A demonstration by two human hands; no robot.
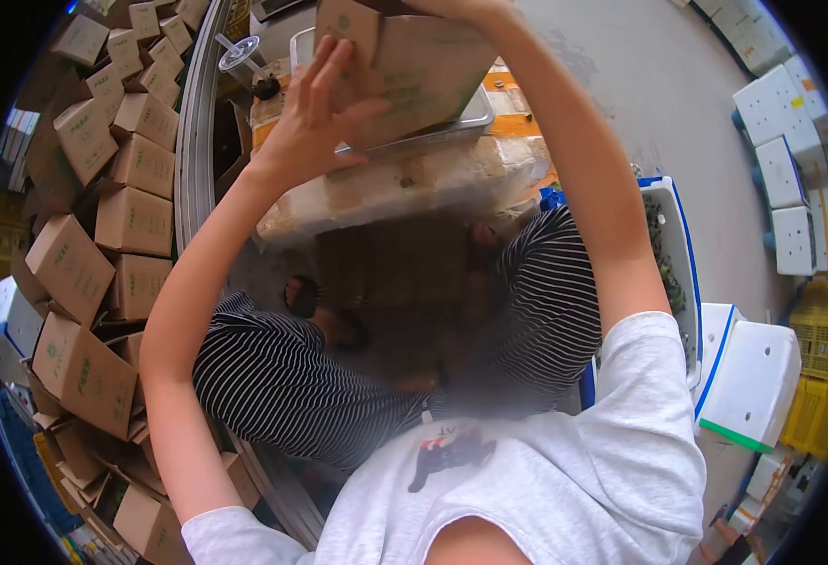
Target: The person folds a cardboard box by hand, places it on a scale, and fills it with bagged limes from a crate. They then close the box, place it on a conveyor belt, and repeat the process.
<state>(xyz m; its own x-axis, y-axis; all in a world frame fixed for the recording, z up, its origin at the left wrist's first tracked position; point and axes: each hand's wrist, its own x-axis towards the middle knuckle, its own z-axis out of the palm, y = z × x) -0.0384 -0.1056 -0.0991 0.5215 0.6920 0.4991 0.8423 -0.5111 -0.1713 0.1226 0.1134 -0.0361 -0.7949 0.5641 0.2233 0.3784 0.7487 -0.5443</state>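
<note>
A brown cardboard box [423, 75] with green print stands tilted at the top centre, over a clear plastic tray [475, 118]. My left hand [315, 122] lies against the left side of the box, its fingers spread. My right hand [461, 8] is at the top edge of the box, and its fingers are cut off by the frame or hidden. Under the tray is a taped foam block [404, 184] with orange tape.
Several brown boxes [136, 221] are heaped on the left beyond a metal rail [194, 141]. A lidded plastic cup [237, 55] stands near the foam block. On the right are a blue-rimmed white bin [693, 330], white foam boxes [753, 377] and yellow crates [814, 405].
</note>
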